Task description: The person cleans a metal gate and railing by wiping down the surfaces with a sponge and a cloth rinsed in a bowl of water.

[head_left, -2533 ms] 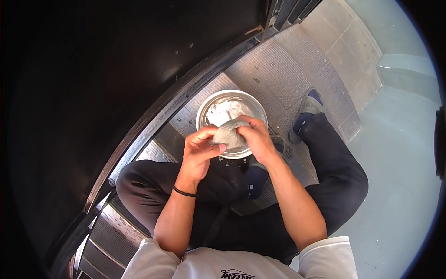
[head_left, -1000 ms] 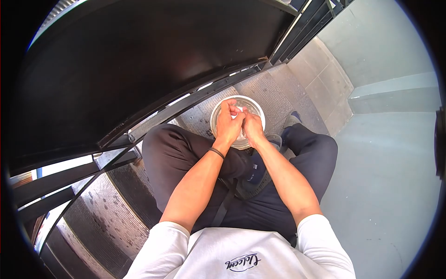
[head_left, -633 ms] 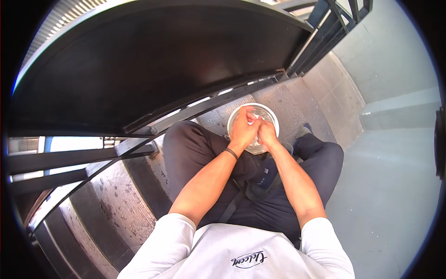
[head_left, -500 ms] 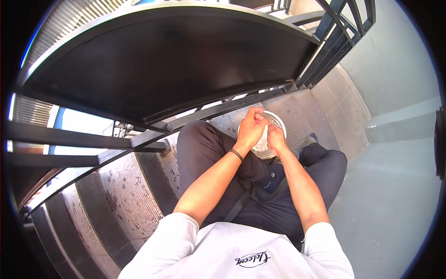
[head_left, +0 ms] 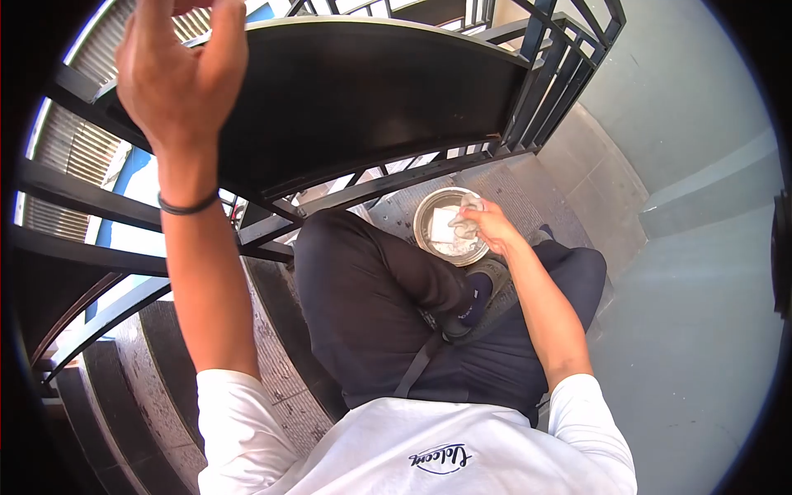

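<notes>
My left hand (head_left: 183,78) is raised at the upper left, close to the camera. Its thumb and fingers are apart, nothing shows between them, and the fingertips run out of view at the top. Low between my knees, my right hand (head_left: 497,227) is closed around a crumpled greyish cloth (head_left: 469,216). The cloth hangs over the right part of a round, pale bucket (head_left: 426,216). Inside the bucket lies a white, square-edged piece (head_left: 445,224), with whitish material around it that I cannot make out.
Textured stairs (head_left: 285,379) descend at the left. A dark metal railing with a broad black panel (head_left: 363,99) curves ahead. At the right stands a grey wall (head_left: 701,330). My crossed legs (head_left: 363,289) surround the bucket's near side.
My left hand has left the bucket and risen to the upper left. The right hand stays at the bucket, now with the cloth showing in it. The view has shifted slightly.
</notes>
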Available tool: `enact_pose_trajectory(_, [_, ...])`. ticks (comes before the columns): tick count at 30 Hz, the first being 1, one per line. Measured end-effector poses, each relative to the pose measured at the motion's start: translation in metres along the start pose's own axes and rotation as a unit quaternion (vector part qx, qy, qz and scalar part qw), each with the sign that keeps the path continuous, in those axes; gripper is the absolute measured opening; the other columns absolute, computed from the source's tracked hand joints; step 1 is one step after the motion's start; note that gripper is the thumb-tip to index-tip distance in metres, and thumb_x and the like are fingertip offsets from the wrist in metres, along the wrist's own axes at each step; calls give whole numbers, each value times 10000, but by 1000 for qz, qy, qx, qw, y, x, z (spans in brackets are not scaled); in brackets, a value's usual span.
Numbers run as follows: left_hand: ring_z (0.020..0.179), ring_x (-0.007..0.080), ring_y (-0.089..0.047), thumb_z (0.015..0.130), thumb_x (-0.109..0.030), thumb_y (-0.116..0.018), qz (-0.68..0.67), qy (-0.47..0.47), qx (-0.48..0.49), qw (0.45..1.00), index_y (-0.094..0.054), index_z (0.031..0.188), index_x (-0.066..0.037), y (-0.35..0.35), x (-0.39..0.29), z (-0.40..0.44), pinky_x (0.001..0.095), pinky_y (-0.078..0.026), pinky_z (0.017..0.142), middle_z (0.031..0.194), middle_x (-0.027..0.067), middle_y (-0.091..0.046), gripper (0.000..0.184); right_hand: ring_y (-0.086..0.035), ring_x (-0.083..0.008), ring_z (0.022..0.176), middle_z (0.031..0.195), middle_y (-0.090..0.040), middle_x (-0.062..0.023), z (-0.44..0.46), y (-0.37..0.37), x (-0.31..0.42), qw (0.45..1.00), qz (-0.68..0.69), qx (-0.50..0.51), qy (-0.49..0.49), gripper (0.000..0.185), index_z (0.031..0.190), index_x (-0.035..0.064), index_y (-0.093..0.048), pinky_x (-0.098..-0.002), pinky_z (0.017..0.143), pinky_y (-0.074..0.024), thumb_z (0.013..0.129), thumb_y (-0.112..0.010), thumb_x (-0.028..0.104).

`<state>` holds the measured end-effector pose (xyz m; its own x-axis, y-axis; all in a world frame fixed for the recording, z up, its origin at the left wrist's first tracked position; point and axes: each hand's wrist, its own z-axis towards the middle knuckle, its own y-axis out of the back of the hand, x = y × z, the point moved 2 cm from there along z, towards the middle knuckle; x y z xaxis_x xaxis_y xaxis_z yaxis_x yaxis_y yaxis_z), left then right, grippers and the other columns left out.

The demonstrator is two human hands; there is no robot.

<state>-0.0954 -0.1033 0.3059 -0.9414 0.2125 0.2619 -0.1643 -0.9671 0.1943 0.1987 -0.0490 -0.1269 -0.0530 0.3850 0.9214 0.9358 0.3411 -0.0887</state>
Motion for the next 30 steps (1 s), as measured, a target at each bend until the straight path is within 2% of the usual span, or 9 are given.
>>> enact_pose_trajectory(2, [758, 263, -648, 794, -107, -643, 65, -32, -45, 996, -656, 929, 0, -11, -1, 14, 402, -486, 800, 762, 118, -638, 172, -626, -257, 1101, 1257, -615, -150, 0, 17, 21, 985, 71, -83, -132, 477, 1299, 25, -515, -413, 889, -518, 951, -628, 332])
enact_pose_trajectory(7, [1045, 231, -674, 887, -507, -645, 317, -11, 136, 938, -657, 1214, -228, -46, 59, 1, 397, -505, 877, 1087, -13, -716, 430, -635, -269, 1090, 1190, -663, -129, 67, 55, 29, 900, 345, -233, -131, 411, 1214, 33, -592, -439, 928, -486, 960, -589, 357])
enact_pose_trajectory(9, [1107, 286, -653, 860, -667, -570, 345, 70, 192, 916, -606, 1290, -234, -55, 60, 5, 423, -496, 901, 1169, 36, -694, 611, -707, -244, 821, 966, -721, -93, 114, 71, 28, 883, 328, -335, -36, 311, 1034, 67, -668, -441, 728, -562, 990, -516, 335])
enact_pose_trajectory(12, [1153, 314, -634, 819, -776, -516, 390, 120, 262, 874, -584, 1340, -250, -59, 79, 5, 445, -489, 925, 1222, 76, -675, 744, -594, -159, 1121, 1138, -682, -69, 168, 52, 57, 873, 307, -369, 89, 415, 1180, 47, -632, -322, 1019, -407, 995, -524, 403])
enact_pose_trajectory(14, [1122, 308, -643, 810, -758, -546, 352, 103, 251, 896, -557, 1382, -284, -54, 116, -7, 454, -494, 915, 1204, 92, -669, 743, -456, -215, 1309, 1432, -502, -117, 216, 38, 53, 884, 342, -298, 113, 628, 1440, -1, -452, -322, 1147, -247, 1031, -433, 476])
enact_pose_trajectory(15, [1103, 298, -643, 814, -734, -563, 341, 78, 311, 884, -584, 1359, -259, -48, 136, -7, 440, -493, 919, 1185, 93, -671, 723, -42, -293, 1535, 1649, -35, -208, 229, 9, 59, 910, 182, -336, 164, 764, 1575, 12, -18, -364, 1224, -94, 1056, -310, 489])
enact_pose_trajectory(16, [1084, 288, -643, 818, -709, -580, 328, 51, 369, 868, -612, 1335, -234, -44, 145, -4, 427, -492, 923, 1167, 94, -673, 703, 122, -355, 1517, 1616, 127, -278, 202, -23, 87, 904, 131, -359, 192, 808, 1548, -41, 56, -415, 1231, 16, 1055, -257, 518])
enact_pose_trajectory(22, [1191, 278, -592, 946, -550, -484, 298, 166, 290, 894, -626, 1349, -201, -33, 123, -11, 430, -427, 1040, 1299, 113, -631, 551, 222, -546, 1428, 1475, 253, -458, 91, -197, 89, 942, -12, -196, 270, 989, 1440, -179, 192, -584, 1185, 56, 1015, -210, 617])
enact_pose_trajectory(30, [1128, 276, -601, 934, -552, -510, 303, 176, 258, 901, -628, 1318, -180, -39, 111, -9, 448, -433, 1001, 1231, 113, -637, 546, 123, -358, 1514, 1604, 128, -303, 185, -20, 114, 918, 206, -330, 83, 1060, 1507, -120, 85, -435, 1233, 14, 955, -184, 744])
